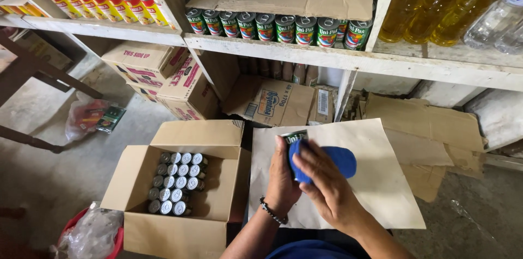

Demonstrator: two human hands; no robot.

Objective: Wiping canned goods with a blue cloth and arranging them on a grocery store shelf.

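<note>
Nearest, the left hand [281, 178], with a dark bead bracelet [272, 211] at the wrist, is closed around a green-labelled can [295, 138] and holds it upright over a sheet of pale cardboard [376, 183]. Touching the can from the right, the right hand [327, 185] grips a blue cloth [326, 161] and presses it against the can's side. To the left, an open carton [180, 183] on the floor holds rows of cans [177, 183] with silver tops up. At its near left corner sits a red tub [115, 240] with clear plastic in it. Farther off, flattened boxes [272, 104] lean under a white shelf [327, 55]. On that shelf stand more green cans [283, 27], with yellow oil bottles [436, 3] to the right.
</note>
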